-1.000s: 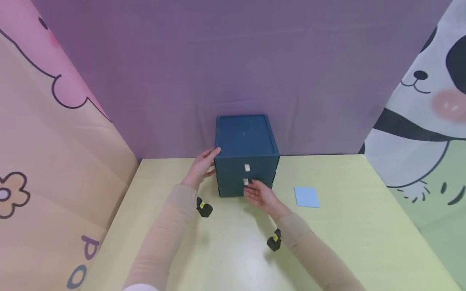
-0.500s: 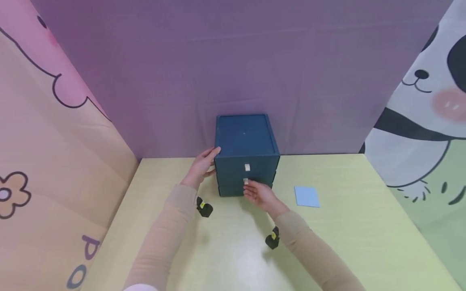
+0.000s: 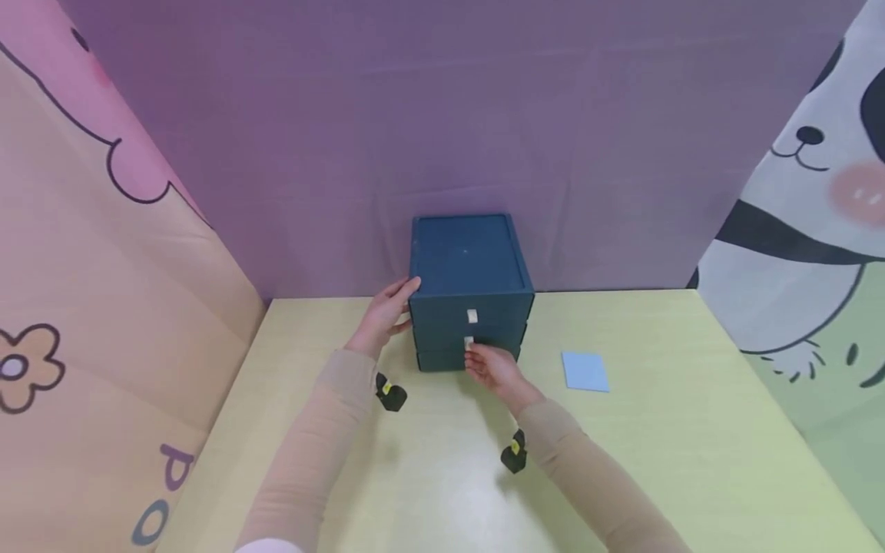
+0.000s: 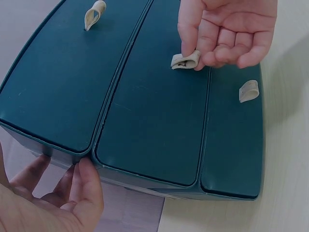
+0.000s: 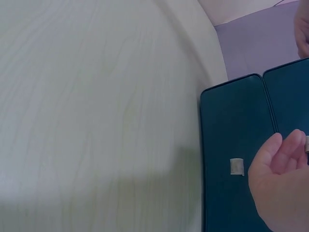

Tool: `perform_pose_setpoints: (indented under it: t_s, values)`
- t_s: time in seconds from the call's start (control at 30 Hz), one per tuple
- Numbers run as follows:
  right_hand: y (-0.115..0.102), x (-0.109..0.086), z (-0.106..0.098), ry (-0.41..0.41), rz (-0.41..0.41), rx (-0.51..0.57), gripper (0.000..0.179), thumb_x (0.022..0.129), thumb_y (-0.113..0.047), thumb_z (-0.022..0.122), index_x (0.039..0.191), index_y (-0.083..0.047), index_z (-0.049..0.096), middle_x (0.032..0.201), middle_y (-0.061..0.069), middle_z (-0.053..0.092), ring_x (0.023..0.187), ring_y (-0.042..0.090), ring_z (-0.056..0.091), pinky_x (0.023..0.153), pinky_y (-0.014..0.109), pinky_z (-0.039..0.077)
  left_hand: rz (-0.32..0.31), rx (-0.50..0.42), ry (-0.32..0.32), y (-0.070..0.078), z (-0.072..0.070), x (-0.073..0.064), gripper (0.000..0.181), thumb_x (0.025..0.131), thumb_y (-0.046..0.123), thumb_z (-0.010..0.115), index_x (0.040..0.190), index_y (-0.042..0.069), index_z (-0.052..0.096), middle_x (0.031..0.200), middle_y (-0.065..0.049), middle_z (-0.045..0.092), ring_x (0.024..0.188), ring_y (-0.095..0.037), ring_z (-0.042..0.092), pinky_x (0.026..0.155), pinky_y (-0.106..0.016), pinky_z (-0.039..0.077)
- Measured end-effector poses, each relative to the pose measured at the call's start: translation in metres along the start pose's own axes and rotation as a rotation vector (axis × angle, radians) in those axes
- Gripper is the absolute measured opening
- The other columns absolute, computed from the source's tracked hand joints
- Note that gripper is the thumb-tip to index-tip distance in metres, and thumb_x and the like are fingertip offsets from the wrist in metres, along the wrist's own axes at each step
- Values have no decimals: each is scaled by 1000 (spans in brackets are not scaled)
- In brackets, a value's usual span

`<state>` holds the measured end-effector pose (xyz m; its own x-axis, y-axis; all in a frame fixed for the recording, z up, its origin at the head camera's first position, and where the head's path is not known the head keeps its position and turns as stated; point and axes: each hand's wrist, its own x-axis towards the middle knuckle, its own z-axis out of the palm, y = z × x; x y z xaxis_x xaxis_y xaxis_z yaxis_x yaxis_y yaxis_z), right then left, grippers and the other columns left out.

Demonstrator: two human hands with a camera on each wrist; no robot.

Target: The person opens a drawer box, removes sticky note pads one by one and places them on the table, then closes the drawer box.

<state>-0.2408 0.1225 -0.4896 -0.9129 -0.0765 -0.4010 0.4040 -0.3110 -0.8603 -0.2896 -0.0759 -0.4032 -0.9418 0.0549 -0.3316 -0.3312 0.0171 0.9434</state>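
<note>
A dark teal drawer box (image 3: 466,253) with three drawers stands against the back of the table; all the drawer fronts look closed. Each front carries a cream fabric pull loop, such as the top loop (image 3: 472,316) and the bottom loop (image 4: 249,91). My left hand (image 3: 383,311) rests against the box's left side, its fingertips (image 4: 88,166) touching the wall near the front edge. Thumb and finger of my right hand (image 3: 496,372) pinch the middle pull loop (image 4: 186,60), the other fingers loosely bent below it.
To the right of the box lies a light blue square (image 3: 585,372) on the pale wooden table (image 3: 442,491). Black wrist devices with yellow marks, left (image 3: 392,392) and right (image 3: 515,452), stick out by the sleeves. A purple cloth (image 3: 470,115) hangs right behind the box.
My right fingers have moved slightly left and up, from beside the middle pull loop onto it. My left hand has stayed at the box's side, and the head view has shifted slightly.
</note>
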Motion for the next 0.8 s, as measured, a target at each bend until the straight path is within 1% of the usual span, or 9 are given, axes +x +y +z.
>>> perform_pose_setpoints:
  t_s: [0.17, 0.27, 0.43, 0.53, 0.67, 0.8]
  values:
    - [2, 4, 1, 49, -28, 10, 15, 94, -5, 51, 102, 6, 57, 71, -3, 61, 64, 6, 58, 65, 20, 52, 8, 7, -6, 2, 1, 1, 66, 90, 49, 58, 148, 25, 35, 154, -4, 30, 134, -31, 38, 104, -46, 41]
    - [3, 4, 2, 55, -34, -6, 14, 94, -5, 52, 99, 7, 58, 70, -2, 61, 64, 7, 59, 64, 21, 51, 4, 10, -1, 1, 1, 0, 66, 91, 48, 58, 148, 25, 35, 154, -4, 31, 134, -31, 38, 103, -46, 41]
    - [6, 4, 5, 69, -30, -30, 11, 91, -6, 55, 91, 3, 61, 70, -1, 62, 66, 10, 59, 66, 23, 50, 13, 6, 7, -1, -1, -2, 65, 92, 46, 57, 148, 22, 34, 154, -5, 31, 135, -33, 37, 104, -47, 41]
    - [6, 4, 6, 82, -25, -39, 10, 90, -6, 57, 91, 3, 62, 71, 1, 62, 66, 11, 60, 67, 24, 51, 17, 5, 9, -1, -1, -2, 65, 92, 46, 57, 148, 22, 34, 154, -5, 31, 135, -33, 37, 104, -47, 41]
    - [5, 4, 4, 106, -27, -64, 13, 91, -7, 57, 95, 5, 62, 76, 4, 63, 68, 12, 60, 71, 26, 52, 15, 1, 4, -1, 0, -1, 66, 91, 47, 58, 148, 23, 35, 154, -4, 30, 135, -33, 36, 104, -46, 41]
    - [5, 4, 3, 112, -22, -81, 16, 91, -8, 57, 99, 6, 62, 78, 5, 64, 69, 11, 61, 79, 31, 53, 15, -2, 3, -2, 1, -1, 65, 91, 47, 58, 148, 23, 35, 154, -4, 29, 137, -34, 34, 104, -47, 40]
